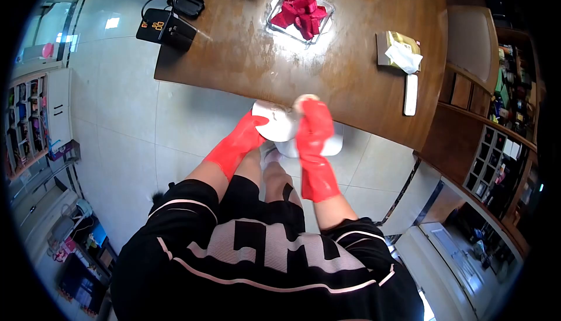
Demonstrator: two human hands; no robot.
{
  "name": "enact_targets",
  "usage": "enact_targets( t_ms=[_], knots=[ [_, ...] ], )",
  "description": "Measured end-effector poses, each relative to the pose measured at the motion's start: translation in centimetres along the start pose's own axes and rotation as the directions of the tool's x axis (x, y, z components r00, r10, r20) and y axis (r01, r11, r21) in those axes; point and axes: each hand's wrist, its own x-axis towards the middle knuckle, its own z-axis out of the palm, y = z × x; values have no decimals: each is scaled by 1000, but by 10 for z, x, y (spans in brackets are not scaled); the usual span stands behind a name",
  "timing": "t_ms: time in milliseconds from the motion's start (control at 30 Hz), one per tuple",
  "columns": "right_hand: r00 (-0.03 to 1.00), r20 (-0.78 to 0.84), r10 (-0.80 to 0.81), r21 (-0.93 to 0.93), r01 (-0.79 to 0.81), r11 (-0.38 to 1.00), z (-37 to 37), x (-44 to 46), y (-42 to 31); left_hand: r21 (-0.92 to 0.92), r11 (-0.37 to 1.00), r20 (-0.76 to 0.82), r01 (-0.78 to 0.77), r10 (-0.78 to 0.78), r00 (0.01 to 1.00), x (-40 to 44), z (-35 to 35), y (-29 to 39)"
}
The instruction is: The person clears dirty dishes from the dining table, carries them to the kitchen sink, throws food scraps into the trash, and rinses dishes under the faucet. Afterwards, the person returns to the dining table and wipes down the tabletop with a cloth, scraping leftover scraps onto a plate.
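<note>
My left hand (252,126), in a red rubber glove, grips the left rim of a white plate (279,123) just off the table's front edge. Some dark smears or scraps show on the plate's upper part. To its right, my right hand (316,123) wears a matching red glove, its fingers closed around a small pale tan thing (307,98) that is blurred, so its kind does not show. Below both hands, a white bin-like container (331,146) stands on the floor, partly hidden by the plate and the right glove.
The brown wooden table (234,58) carries a glass tray (315,39) of dark red folded cloth or petals, a tissue pack (403,52), a white oblong box (411,95) and a black device with lit digits (166,29). A brown chair (472,40) stands at the right.
</note>
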Motion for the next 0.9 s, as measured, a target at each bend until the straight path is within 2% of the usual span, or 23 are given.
enact_targets(
  t_ms=[33,67,100,167,267,333,400,433,467,567,633,733,867,900],
  knots=[
    [997,69,31,139,-40,990,14,-7,-15,-8,1000,10,2,-2,1000,0,2,1],
    [983,159,89,252,-127,959,21,-9,-35,35,999,-44,3,-1,999,-1,4,1],
    [963,264,62,339,-153,928,32,-22,-35,78,997,-103,1,7,995,-2,6,2],
    [937,281,207,443,-318,838,43,-16,-53,161,987,-225,4,33,974,-9,4,11],
    [911,238,337,459,-411,787,45,34,-45,-32,999,19,-40,40,999,-18,-8,22],
    [875,163,456,338,-484,807,65,53,-2,-29,998,-27,-62,61,998,-19,-25,28],
    [989,52,142,149,-148,978,81,80,13,-14,995,-124,-95,93,988,-23,-31,36],
    [999,21,-32,43,32,999,89,88,13,-30,993,-137,-118,113,984,-24,-34,39],
    [996,6,-84,16,84,996,99,87,5,-45,989,-152,-139,131,980,-24,-38,42],
    [953,261,-158,123,129,984,99,68,-33,-98,982,-144,-162,147,979,-25,-47,49],
    [936,261,-237,195,190,962,96,49,-52,-122,978,-143,-169,151,978,-24,-46,50],
    [811,495,-312,390,113,914,93,40,-60,-118,978,-177,-169,147,973,-28,-44,58],
    [946,323,-37,371,-90,924,108,97,-49,-119,978,-116,-170,156,981,-30,-48,62],
    [979,200,-49,325,-19,945,122,108,-40,-114,977,-151,-182,164,975,-29,-52,62]
  ],
)
